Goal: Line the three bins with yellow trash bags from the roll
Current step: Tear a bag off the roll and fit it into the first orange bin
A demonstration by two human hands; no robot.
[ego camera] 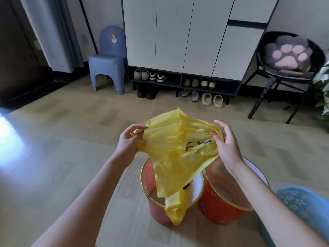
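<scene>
Now your left hand [128, 142] pinches left edge of yellow bag [175, 148]; right hand [224, 142] grips right edge with thumb, fingers half spread. Bag held stretched above two orange bins [216, 207], tail drooping into left bin [148, 177]. Blue bin [300, 202] just right of your right forearm. Shoe cabinet [187, 41] beyond.

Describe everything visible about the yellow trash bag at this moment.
The yellow trash bag is thin, translucent, crinkled plastic with a dark print partly showing. It hangs in the air, held at its top edge between the left hand and right hand, mouth partly spread. Its lower end dangles into the left orange bin, beside the right orange bin.
</scene>
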